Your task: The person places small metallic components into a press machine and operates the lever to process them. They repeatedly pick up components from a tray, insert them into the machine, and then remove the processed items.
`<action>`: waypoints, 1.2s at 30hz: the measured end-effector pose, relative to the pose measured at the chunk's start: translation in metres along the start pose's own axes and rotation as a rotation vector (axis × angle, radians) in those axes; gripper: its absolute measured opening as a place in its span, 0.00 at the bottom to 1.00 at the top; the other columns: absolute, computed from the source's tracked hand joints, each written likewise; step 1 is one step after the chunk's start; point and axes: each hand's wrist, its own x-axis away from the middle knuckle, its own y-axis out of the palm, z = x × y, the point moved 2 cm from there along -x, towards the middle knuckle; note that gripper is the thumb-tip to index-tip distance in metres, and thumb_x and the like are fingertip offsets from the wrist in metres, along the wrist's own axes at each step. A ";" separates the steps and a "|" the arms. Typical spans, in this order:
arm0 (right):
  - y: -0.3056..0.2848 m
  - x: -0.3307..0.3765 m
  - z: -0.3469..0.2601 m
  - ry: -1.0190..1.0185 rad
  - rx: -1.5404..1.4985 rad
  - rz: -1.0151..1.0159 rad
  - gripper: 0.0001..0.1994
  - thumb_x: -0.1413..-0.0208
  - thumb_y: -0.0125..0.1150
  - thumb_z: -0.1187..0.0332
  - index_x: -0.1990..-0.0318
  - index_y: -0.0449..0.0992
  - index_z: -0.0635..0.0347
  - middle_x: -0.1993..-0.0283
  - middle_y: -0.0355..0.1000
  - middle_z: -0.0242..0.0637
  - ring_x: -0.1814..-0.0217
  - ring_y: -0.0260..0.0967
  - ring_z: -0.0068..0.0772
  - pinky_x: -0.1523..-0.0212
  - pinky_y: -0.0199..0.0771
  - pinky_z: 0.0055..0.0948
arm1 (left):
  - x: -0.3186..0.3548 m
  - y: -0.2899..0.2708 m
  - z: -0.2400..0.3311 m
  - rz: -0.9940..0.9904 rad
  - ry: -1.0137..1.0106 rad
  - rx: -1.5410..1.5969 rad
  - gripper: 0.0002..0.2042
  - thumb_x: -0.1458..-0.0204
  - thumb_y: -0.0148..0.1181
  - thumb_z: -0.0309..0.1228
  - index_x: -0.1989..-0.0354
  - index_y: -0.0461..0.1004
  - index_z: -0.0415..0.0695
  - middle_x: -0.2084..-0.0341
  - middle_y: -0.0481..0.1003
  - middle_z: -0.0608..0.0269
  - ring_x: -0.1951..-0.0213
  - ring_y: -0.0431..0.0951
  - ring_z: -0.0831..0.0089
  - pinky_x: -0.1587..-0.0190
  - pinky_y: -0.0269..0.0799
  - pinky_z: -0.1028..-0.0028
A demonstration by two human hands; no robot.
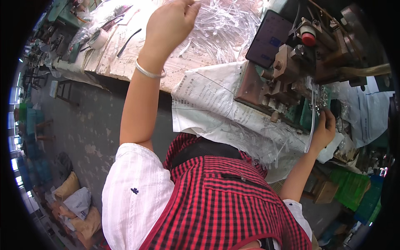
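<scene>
Two bare hands are at work over a cluttered bench. At the top centre of the frame the left hand (171,23) reaches up into a heap of clear plastic pieces (225,25), its fingers pinched together on a few of the strands; a silver bangle (149,71) circles the wrist just below. The heap spreads across the pale, paint-worn wooden tabletop (121,54) from the top centre toward the upper right.

At the right of the frame the right hand (324,130) is curled around the lower edge of a clear plastic strip (312,112) that runs down the front of a rusty metal machine (287,79). Whether the fingers grip the strip firmly or only rest on it cannot be told. The machine fills the upper right; a red knob (308,38) sits on its top, and a dark phone (270,39) leans against its left side.

Sheets of printed paper (204,100) lie under the machine and hang over the bench edge at centre frame, with more clear plastic pieces scattered on them near the lower edge. A roll of tape (98,38) lies on the tabletop at upper left.

Across the bottom of the frame show the person's red checked apron (221,204) and white sleeve (133,187). Filled sacks (77,204) sit on the floor at lower left, and green crates (354,187) stand at lower right.
</scene>
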 end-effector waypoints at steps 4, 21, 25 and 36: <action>0.023 -0.003 0.003 0.033 0.135 -0.060 0.08 0.38 0.65 0.73 0.53 0.84 0.63 0.54 0.82 0.37 0.46 0.77 0.28 0.43 0.72 0.27 | 0.005 0.093 -0.076 0.119 0.001 -0.079 0.15 0.43 0.63 0.33 0.49 0.76 0.42 0.61 0.84 0.55 0.62 0.85 0.53 0.57 0.80 0.59; 0.079 -0.002 -0.116 -0.106 -0.440 -0.068 0.17 0.45 0.71 0.76 0.48 0.78 0.63 0.55 0.80 0.33 0.53 0.75 0.23 0.48 0.73 0.23 | 0.064 0.110 0.013 0.279 -0.072 0.884 0.05 0.37 0.62 0.23 0.58 0.81 0.34 0.66 0.81 0.60 0.67 0.78 0.78 0.64 0.74 0.78; 0.080 0.007 -0.120 0.025 -0.559 -0.030 0.21 0.46 0.70 0.79 0.44 0.74 0.65 0.56 0.80 0.37 0.51 0.75 0.23 0.46 0.71 0.23 | 0.066 0.076 0.059 0.300 -0.183 1.149 0.05 0.36 0.62 0.24 0.61 0.79 0.35 0.69 0.83 0.57 0.71 0.80 0.77 0.70 0.75 0.78; 0.044 0.016 -0.171 -0.079 -0.467 -0.303 0.29 0.46 0.59 0.80 0.34 0.67 0.63 0.41 0.75 0.48 0.37 0.75 0.39 0.37 0.71 0.35 | 0.061 0.013 0.166 0.272 0.697 0.784 0.08 0.50 0.72 0.21 0.63 0.78 0.37 0.63 0.83 0.54 0.67 0.82 0.68 0.65 0.76 0.76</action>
